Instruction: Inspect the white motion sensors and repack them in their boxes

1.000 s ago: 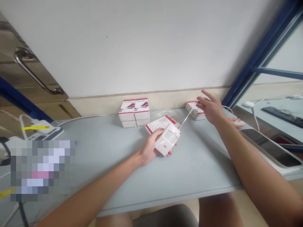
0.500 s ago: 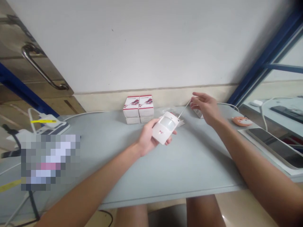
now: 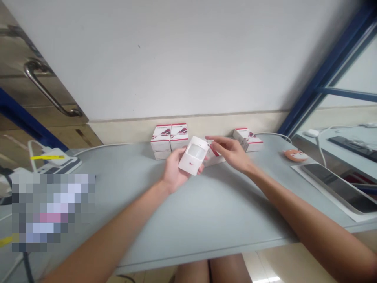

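Note:
My left hand [image 3: 173, 169] grips a white plastic sensor unit [image 3: 194, 159] with a clear window on its face, held above the grey table [image 3: 206, 208]. My right hand [image 3: 231, 152] is right beside the unit's upper right corner, fingers pinched together at it; whatever thin thing they pinch is too blurred to make out. A flat red-and-white box [image 3: 216, 156] lies on the table just behind my right hand.
Two stacked pairs of red-and-white boxes [image 3: 169, 137] stand at the wall, another box [image 3: 247, 140] to the right. An orange object [image 3: 295, 155] and a dark tablet [image 3: 341, 188] lie at the right. A power strip [image 3: 55, 161] sits far left.
My right hand, which held a thin white wire stretched out from the sensor, has come back left to the unit. My left hand lifted the sensor slightly away from me.

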Motion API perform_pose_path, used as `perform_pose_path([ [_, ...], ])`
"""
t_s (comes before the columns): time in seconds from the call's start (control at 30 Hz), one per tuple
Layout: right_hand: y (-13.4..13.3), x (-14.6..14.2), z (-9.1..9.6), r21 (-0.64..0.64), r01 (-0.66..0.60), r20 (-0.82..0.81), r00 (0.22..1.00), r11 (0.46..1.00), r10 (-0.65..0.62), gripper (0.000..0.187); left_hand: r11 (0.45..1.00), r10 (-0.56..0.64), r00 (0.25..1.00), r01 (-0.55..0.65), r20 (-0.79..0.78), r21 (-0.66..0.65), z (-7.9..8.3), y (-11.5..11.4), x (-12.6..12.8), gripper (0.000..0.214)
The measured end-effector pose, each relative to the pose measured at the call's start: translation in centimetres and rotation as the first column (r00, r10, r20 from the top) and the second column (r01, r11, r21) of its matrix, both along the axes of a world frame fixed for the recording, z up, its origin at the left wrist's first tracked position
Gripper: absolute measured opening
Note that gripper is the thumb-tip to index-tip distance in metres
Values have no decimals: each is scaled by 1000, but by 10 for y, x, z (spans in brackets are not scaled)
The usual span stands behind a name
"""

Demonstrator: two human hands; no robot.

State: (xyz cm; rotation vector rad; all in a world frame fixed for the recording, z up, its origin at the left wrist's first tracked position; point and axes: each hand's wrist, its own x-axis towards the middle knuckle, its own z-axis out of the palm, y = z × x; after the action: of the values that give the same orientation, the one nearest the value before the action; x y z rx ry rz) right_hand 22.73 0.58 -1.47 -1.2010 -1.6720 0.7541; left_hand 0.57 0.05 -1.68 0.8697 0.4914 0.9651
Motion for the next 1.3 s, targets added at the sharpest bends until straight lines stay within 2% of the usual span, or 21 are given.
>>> perform_pose_path([
  [0.1,17,19,-11,136,167,233,953,977,-195,53,996,80,992,-75,97,-45,13,-1,-5,44],
  [0.17,29,33,-22,171,256,326,897,951,-300,51,989,139,982,-132,126,-59,20,2,-11,43],
  [0.2,35,38,-27,156,247,346,893,956,-287,50,986,164,977,-158,133,-56,23,3,-14,41],
  [0.27,42,47,-35,80,155,347,922,985,-173,50,978,209,966,-205,149,-43,26,7,-19,39],
  [0.37,45,49,-38,-76,63,296,954,995,-38,53,970,242,958,-240,153,-31,27,11,-23,35],
  [0.47,41,44,-34,-147,128,270,959,981,-85,50,979,205,972,-206,115,2,28,9,-23,36],
  [0.6,37,42,-25,-93,178,182,970,980,-159,38,990,141,988,-141,70,4,29,6,-21,40],
  [0.7,39,48,-20,-50,261,11,965,964,-260,39,993,120,992,-118,47,-27,28,5,-19,40],
  [0.8,42,56,-15,-96,328,-192,920,940,-340,44,993,112,993,-111,23,-48,26,4,-17,38],
  [0.93,44,57,-11,-44,313,-370,877,949,-307,37,994,98,995,-97,7,-48,24,1,-15,37],
  [1.13,36,46,-4,-23,355,-357,870,935,-339,30,996,91,996,-92,-16,-14,18,-1,-12,40],
  [1.3,32,38,-3,37,415,-297,873,909,-387,30,997,68,997,-67,-27,49,23,-3,-14,38],
])
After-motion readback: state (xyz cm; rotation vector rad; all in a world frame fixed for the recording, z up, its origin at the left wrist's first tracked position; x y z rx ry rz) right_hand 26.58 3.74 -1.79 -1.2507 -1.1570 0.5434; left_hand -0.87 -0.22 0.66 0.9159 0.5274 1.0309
